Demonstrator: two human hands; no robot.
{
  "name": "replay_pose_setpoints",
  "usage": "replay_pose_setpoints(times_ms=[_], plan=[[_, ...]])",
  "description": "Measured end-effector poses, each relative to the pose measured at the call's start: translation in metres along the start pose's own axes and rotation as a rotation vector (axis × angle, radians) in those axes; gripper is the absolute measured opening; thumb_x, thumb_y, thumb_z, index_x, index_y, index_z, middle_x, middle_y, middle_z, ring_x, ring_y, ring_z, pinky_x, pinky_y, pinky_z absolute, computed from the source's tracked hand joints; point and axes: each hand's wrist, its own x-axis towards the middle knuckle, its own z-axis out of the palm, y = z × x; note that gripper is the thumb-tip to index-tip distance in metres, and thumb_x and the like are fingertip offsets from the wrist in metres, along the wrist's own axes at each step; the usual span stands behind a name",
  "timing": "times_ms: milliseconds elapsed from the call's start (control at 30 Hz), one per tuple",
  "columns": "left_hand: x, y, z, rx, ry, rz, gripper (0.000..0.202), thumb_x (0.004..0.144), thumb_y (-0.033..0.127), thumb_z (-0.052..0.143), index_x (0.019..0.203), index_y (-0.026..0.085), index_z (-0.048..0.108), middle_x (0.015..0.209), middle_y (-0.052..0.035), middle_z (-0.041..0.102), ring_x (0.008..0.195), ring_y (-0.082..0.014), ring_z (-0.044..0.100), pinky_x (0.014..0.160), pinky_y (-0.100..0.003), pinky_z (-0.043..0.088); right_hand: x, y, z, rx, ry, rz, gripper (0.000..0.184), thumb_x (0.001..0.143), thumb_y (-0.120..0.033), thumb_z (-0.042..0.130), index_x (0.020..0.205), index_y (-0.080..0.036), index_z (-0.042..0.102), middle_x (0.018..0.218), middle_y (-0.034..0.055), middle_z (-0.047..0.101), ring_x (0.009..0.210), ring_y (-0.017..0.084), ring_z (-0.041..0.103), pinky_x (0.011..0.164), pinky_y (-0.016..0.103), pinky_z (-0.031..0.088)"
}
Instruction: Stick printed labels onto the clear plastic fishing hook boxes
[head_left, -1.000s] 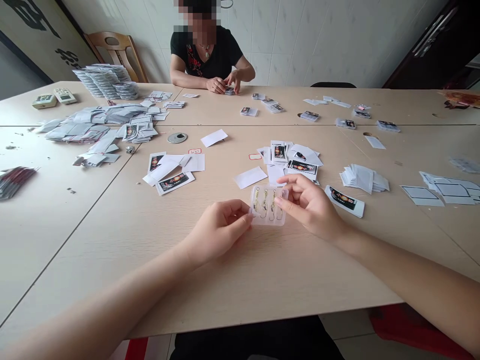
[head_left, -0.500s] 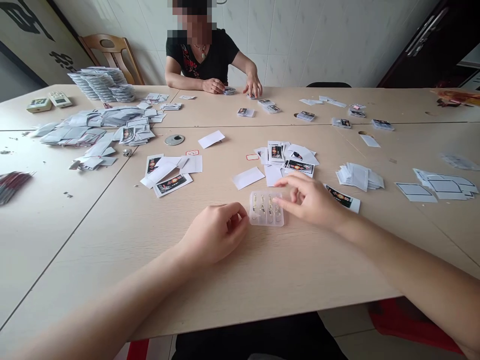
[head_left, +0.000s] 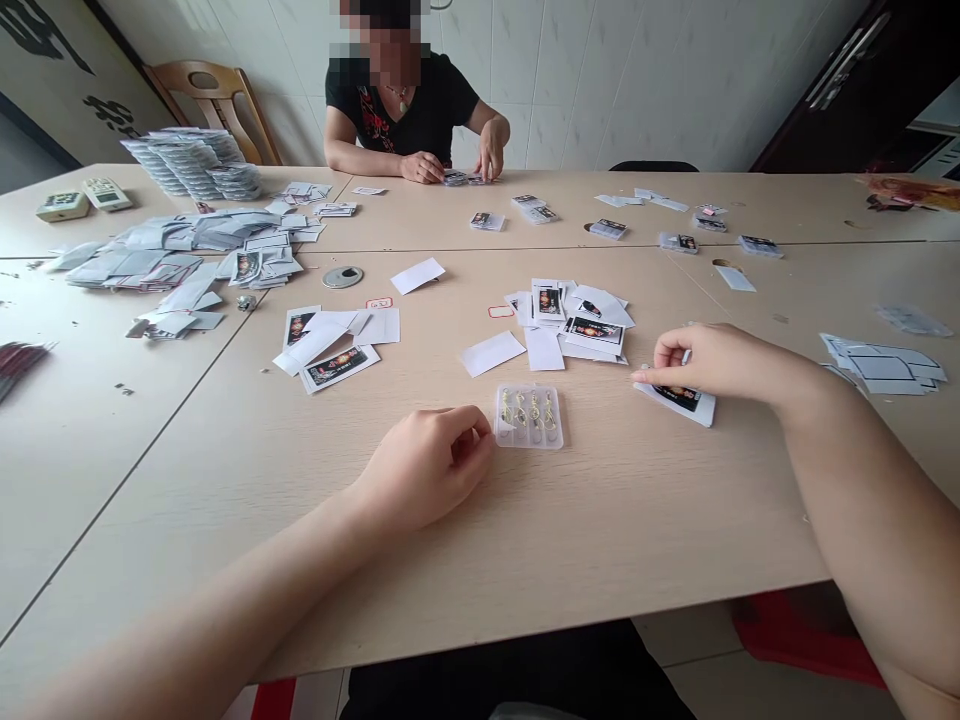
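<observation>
A clear plastic tray (head_left: 529,416) holding several gold-coloured fishing hooks lies on the pale wooden table (head_left: 600,500), and nothing touches it. My left hand (head_left: 424,465) rests loosely curled on the tabletop, just left of the tray and holding nothing. To the right, my right hand (head_left: 712,365) sits over a white printed card (head_left: 679,403) with a black label. The hand covers the card's upper part, and I cannot tell whether the fingers grip it.
Across the table, a co-worker's hands (head_left: 450,170) work on small packs. Loose white papers and printed cards (head_left: 577,325) lie just beyond the tray. Heaps of packets (head_left: 180,235) cover the left side, a stack of white sheets (head_left: 881,365) lies right, and packs line the far edge.
My right hand has moved off the tray and rightward onto the printed card. The tray sits still, and my left hand has barely moved.
</observation>
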Motion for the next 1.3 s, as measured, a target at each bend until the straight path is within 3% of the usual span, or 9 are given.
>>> replay_pose_setpoints(times_ms=[267, 433, 500, 633, 767, 1000, 1300], plan=[[0.001, -0.003, 0.003, 0.004, 0.012, 0.009, 0.017, 0.086, 0.032, 0.044, 0.083, 0.021, 0.057, 0.063, 0.0034, 0.057, 0.056, -0.0114, 0.046, 0.055, -0.025, 0.033, 0.002, 0.003, 0.002, -0.024, -0.008, -0.018, 0.025, 0.072, -0.045, 0.063, 0.063, -0.022, 0.063, 0.071, 0.0022, 0.064, 0.058, 0.016, 0.053, 0.047, 0.027, 0.034], [0.000, -0.004, 0.004, -0.015, 0.033, 0.031, 0.015, 0.085, 0.030, 0.046, 0.086, 0.021, 0.058, 0.060, 0.0047, 0.054, 0.054, -0.0103, 0.045, 0.054, -0.024, 0.033, -0.009, -0.007, -0.002, 0.122, 0.191, -0.102, 0.016, 0.074, -0.035, 0.063, 0.067, -0.022, 0.064, 0.063, -0.0003, 0.064, 0.052, 0.014, 0.055, 0.046, 0.025, 0.037], [0.000, -0.004, 0.004, -0.035, 0.051, 0.038, 0.014, 0.085, 0.029, 0.047, 0.087, 0.020, 0.058, 0.060, 0.0048, 0.053, 0.053, -0.0097, 0.044, 0.054, -0.024, 0.033, -0.015, -0.015, -0.001, 0.227, 0.327, -0.198, 0.017, 0.075, -0.036, 0.063, 0.067, -0.021, 0.063, 0.061, -0.0004, 0.062, 0.050, 0.013, 0.055, 0.045, 0.025, 0.039], [0.000, -0.003, 0.006, -0.163, 0.121, 0.072, 0.013, 0.086, 0.028, 0.048, 0.087, 0.019, 0.058, 0.060, 0.0050, 0.050, 0.051, -0.0078, 0.041, 0.054, -0.023, 0.034, -0.023, -0.039, 0.011, 0.449, 0.615, -0.535, 0.014, 0.078, -0.028, 0.063, 0.068, -0.019, 0.060, 0.074, 0.0029, 0.065, 0.059, 0.014, 0.058, 0.051, 0.026, 0.047], [0.000, 0.001, 0.010, -0.386, 0.118, 0.119, 0.022, 0.090, 0.037, 0.046, 0.088, 0.019, 0.057, 0.067, 0.0039, 0.051, 0.055, -0.0077, 0.040, 0.053, -0.023, 0.033, -0.033, -0.069, 0.031, 0.389, 0.782, -0.846, 0.009, 0.079, -0.014, 0.063, 0.072, -0.019, 0.062, 0.081, 0.0036, 0.067, 0.069, 0.015, 0.062, 0.059, 0.027, 0.052], [-0.002, 0.005, 0.012, -0.520, 0.103, 0.143, 0.030, 0.088, 0.047, 0.050, 0.087, 0.018, 0.058, 0.079, 0.0015, 0.053, 0.061, -0.0083, 0.043, 0.055, -0.023, 0.036, -0.048, -0.094, 0.058, 0.214, 0.755, -1.134, 0.012, 0.080, -0.007, 0.064, 0.087, -0.016, 0.062, 0.097, 0.0074, 0.068, 0.084, 0.015, 0.066, 0.076, 0.025, 0.055], [-0.001, 0.003, 0.012, -0.473, 0.142, 0.181, 0.026, 0.090, 0.037, 0.048, 0.080, 0.016, 0.059, 0.080, 0.0002, 0.054, 0.063, -0.0089, 0.046, 0.057, -0.024, 0.038, -0.049, -0.098, 0.065, 0.248, 0.776, -1.126, 0.012, 0.076, -0.005, 0.066, 0.084, -0.014, 0.062, 0.095, 0.0103, 0.069, 0.085, 0.016, 0.066, 0.078, 0.027, 0.056]])
